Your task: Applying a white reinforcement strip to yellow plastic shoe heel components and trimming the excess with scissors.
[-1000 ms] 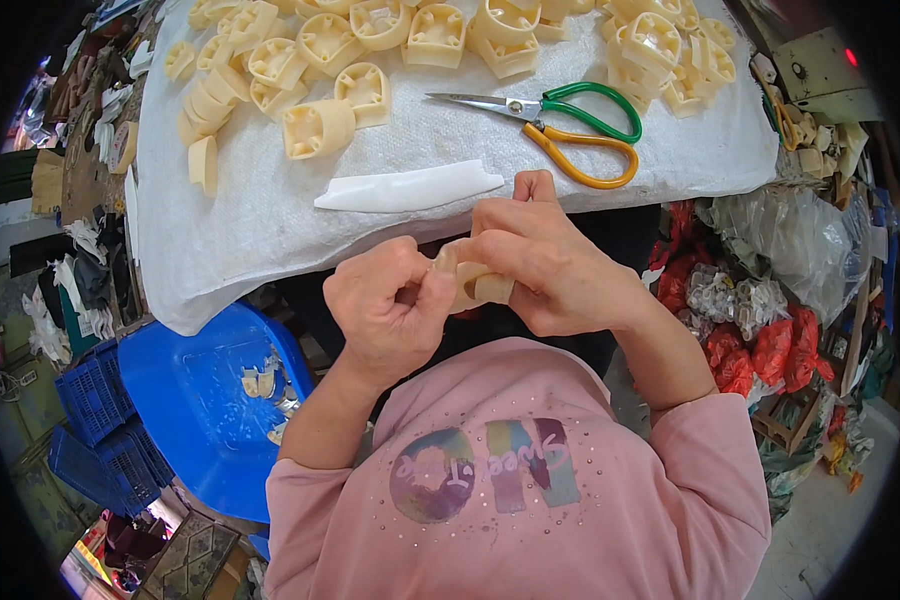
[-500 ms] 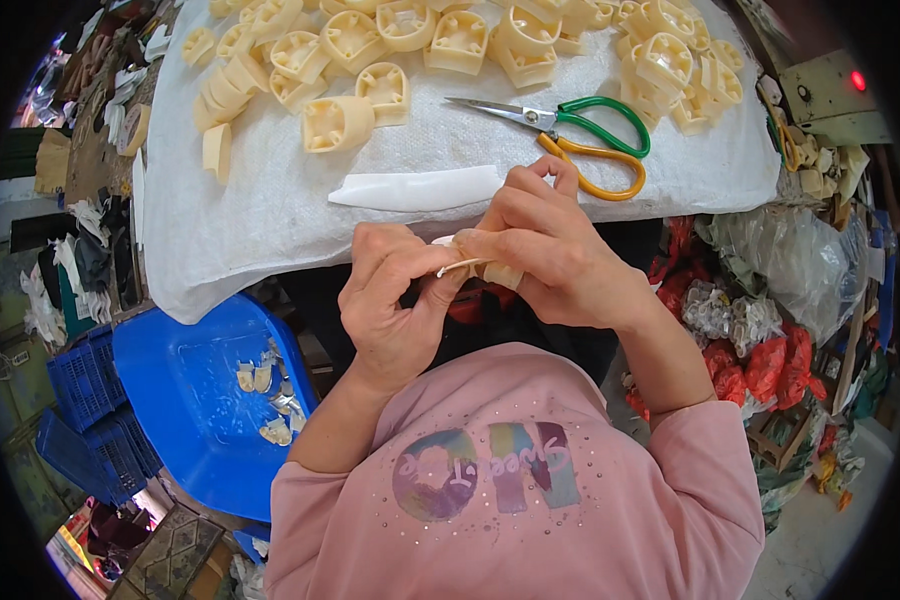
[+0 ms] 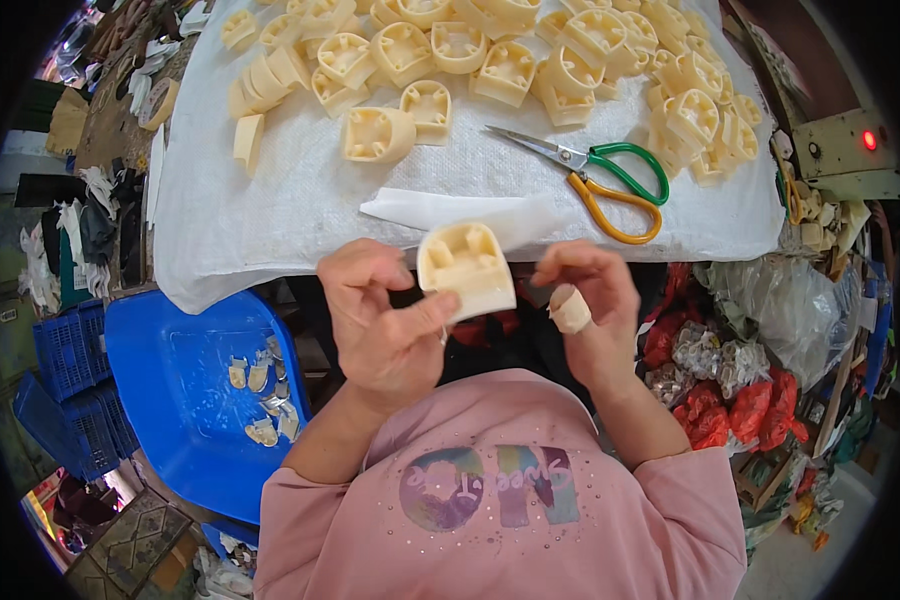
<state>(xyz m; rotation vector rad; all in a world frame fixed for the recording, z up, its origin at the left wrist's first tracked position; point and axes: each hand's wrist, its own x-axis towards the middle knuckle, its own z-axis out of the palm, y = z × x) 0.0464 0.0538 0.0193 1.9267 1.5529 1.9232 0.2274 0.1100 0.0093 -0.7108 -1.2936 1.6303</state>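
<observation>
A cream plastic moulding (image 3: 466, 268) is held up in front of the chest by the left hand (image 3: 385, 322), its hollow side turned to the camera; the fingers (image 3: 362, 275) are curled round its left edge and the thumb is pressed against its lower corner. The right hand (image 3: 582, 298) is seen just beside the moulding but apart from it, its fingers loosely bent and closed on nothing — one fingertip appears to be wrapped in pale tape, though this is hard to make out. The lower half of the moulding is partly hidden by the left thumb.

Beyond the hands, a white cloth (image 3: 270, 215) is spread over the bench, and a heap of like mouldings (image 3: 530, 50) is cut off by the upper rim. Green-and-yellow-handled scissors (image 3: 595, 172) lie near a white folded sheet (image 3: 450, 208). Below the bench edge at the left, a blue tub (image 3: 180, 400) is seen with small pale trimmings (image 3: 260, 385) in it.
</observation>
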